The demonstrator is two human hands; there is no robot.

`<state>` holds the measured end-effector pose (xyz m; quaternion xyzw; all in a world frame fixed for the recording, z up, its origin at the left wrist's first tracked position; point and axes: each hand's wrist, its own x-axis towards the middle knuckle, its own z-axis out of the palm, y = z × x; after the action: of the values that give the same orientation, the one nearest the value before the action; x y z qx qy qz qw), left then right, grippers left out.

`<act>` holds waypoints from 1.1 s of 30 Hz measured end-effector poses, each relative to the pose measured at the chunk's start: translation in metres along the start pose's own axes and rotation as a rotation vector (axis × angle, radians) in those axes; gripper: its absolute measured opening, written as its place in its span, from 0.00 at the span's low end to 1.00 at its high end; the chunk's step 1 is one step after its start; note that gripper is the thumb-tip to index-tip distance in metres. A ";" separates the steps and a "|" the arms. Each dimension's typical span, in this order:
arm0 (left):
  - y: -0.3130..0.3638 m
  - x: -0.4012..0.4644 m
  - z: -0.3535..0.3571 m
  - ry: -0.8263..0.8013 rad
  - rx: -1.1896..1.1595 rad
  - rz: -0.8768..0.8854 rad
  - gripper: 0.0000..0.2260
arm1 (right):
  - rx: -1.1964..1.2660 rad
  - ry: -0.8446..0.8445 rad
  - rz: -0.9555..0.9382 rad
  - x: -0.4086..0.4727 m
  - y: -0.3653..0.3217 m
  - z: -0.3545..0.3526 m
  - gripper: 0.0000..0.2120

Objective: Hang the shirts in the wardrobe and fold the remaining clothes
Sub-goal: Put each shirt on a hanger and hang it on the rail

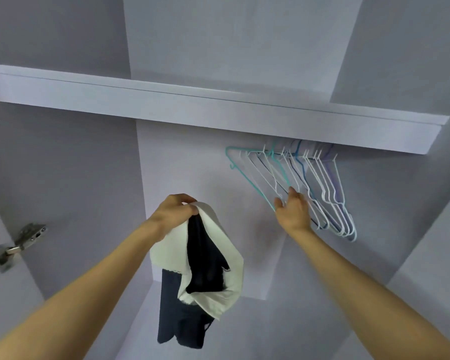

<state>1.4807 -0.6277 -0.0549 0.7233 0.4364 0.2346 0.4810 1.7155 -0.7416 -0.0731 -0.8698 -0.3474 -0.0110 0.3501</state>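
I look up into a pale grey wardrobe. My left hand (176, 213) is raised in the middle and grips a white and dark navy shirt (205, 268), which hangs down limp from my fingers. My right hand (292, 210) reaches into a row of several empty plastic hangers (315, 188), white, teal, blue and lilac, that hang from a rail hidden behind the shelf front. Its fingers touch the lower bars of the leftmost white and teal hangers; I cannot see whether they close around one.
A wide shelf front (218, 110) runs across above the hangers. A metal door hinge (18, 245) sits on the left wall. The back panel (182, 162) left of the hangers carries nothing.
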 end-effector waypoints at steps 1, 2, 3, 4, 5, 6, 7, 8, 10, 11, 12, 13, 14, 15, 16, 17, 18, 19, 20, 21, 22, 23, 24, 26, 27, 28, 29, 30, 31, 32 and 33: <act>0.003 0.007 0.003 0.003 0.001 -0.006 0.10 | 0.102 -0.051 0.075 0.011 -0.002 0.002 0.24; 0.004 0.012 0.004 0.002 0.000 -0.016 0.10 | 0.229 -0.078 0.126 0.021 -0.003 0.006 0.21; 0.003 0.016 0.004 0.000 0.000 -0.025 0.10 | 0.347 -0.091 0.184 0.027 -0.007 0.009 0.13; 0.002 0.021 0.004 0.002 0.000 -0.036 0.09 | 0.449 -0.091 0.208 0.035 -0.008 0.014 0.05; 0.001 0.024 0.003 0.002 0.000 -0.049 0.09 | 0.500 -0.075 0.218 0.038 -0.011 0.015 0.08; -0.001 0.026 0.002 0.003 0.002 -0.062 0.09 | 0.527 -0.062 0.211 0.043 -0.012 0.018 0.11; -0.002 0.028 -0.001 0.001 0.009 -0.071 0.09 | 0.547 -0.050 0.206 0.044 -0.016 0.020 0.11; -0.004 0.028 -0.002 -0.005 0.018 -0.078 0.09 | 0.561 -0.029 0.203 0.047 -0.016 0.023 0.11; -0.008 0.029 -0.009 -0.032 0.041 -0.089 0.10 | 0.585 -0.001 0.196 0.046 -0.019 0.026 0.14; -0.010 0.029 -0.012 -0.048 0.049 -0.090 0.11 | 0.586 0.010 0.188 0.044 -0.020 0.024 0.15; -0.014 0.028 -0.015 -0.062 0.055 -0.093 0.12 | 0.591 0.029 0.167 0.043 -0.019 0.026 0.15; -0.016 0.028 -0.017 -0.068 0.057 -0.093 0.12 | 0.599 0.039 0.160 0.042 -0.019 0.025 0.15; -0.021 0.027 -0.018 -0.070 0.059 -0.095 0.12 | 0.614 0.048 0.148 0.040 -0.017 0.026 0.15; -0.023 0.026 -0.019 -0.062 0.060 -0.095 0.12 | 0.628 0.044 0.142 0.037 -0.019 0.024 0.15; -0.026 0.025 -0.019 -0.049 0.063 -0.095 0.11 | 0.639 0.037 0.136 0.036 -0.019 0.024 0.15; -0.028 0.024 -0.019 -0.037 0.064 -0.094 0.10 | 0.644 0.024 0.138 0.034 -0.022 0.022 0.15; -0.030 0.023 -0.020 -0.027 0.063 -0.093 0.09 | 0.647 0.016 0.138 0.034 -0.023 0.021 0.15; -0.032 0.023 -0.020 -0.023 0.060 -0.089 0.09 | 0.639 -0.002 0.146 0.033 -0.025 0.019 0.15; -0.033 0.022 -0.022 -0.020 0.057 -0.085 0.08 | 0.628 -0.018 0.155 0.033 -0.028 0.019 0.15; -0.033 0.021 -0.023 -0.020 0.056 -0.082 0.08 | 0.612 -0.042 0.170 0.032 -0.030 0.017 0.15; -0.034 0.020 -0.024 -0.023 0.059 -0.081 0.08 | 0.593 -0.059 0.182 0.032 -0.031 0.015 0.15; -0.035 0.020 -0.025 -0.027 0.065 -0.081 0.09 | 0.573 -0.066 0.199 0.031 -0.033 0.012 0.15; -0.036 0.019 -0.025 -0.033 0.070 -0.083 0.09 | 0.554 -0.058 0.210 0.032 -0.034 0.008 0.14; -0.039 0.016 -0.027 -0.044 0.074 -0.086 0.10 | 0.543 -0.035 0.214 0.032 -0.037 0.002 0.14; -0.040 0.016 -0.027 -0.048 0.070 -0.086 0.10 | 0.552 -0.037 0.221 0.032 -0.037 -0.003 0.14; -0.041 0.016 -0.027 -0.047 0.062 -0.083 0.10 | 0.575 -0.054 0.237 0.030 -0.038 -0.007 0.14; -0.042 0.015 -0.028 -0.046 0.052 -0.077 0.10 | 0.624 -0.083 0.264 0.027 -0.038 -0.013 0.13; -0.043 0.015 -0.027 -0.043 0.044 -0.069 0.10 | 0.682 -0.114 0.280 0.022 -0.038 -0.019 0.11; -0.043 0.015 -0.027 -0.035 0.040 -0.060 0.09 | 0.732 -0.142 0.282 0.017 -0.038 -0.023 0.09; -0.043 0.014 -0.026 -0.025 0.039 -0.048 0.09 | 0.763 -0.161 0.270 0.010 -0.037 -0.028 0.08; -0.042 0.014 -0.025 -0.010 0.039 -0.032 0.09 | 0.780 -0.177 0.249 0.004 -0.036 -0.029 0.08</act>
<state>1.4519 -0.5968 -0.0830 0.7268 0.4499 0.2146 0.4726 1.7030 -0.7389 -0.0281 -0.7049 -0.2465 0.2386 0.6208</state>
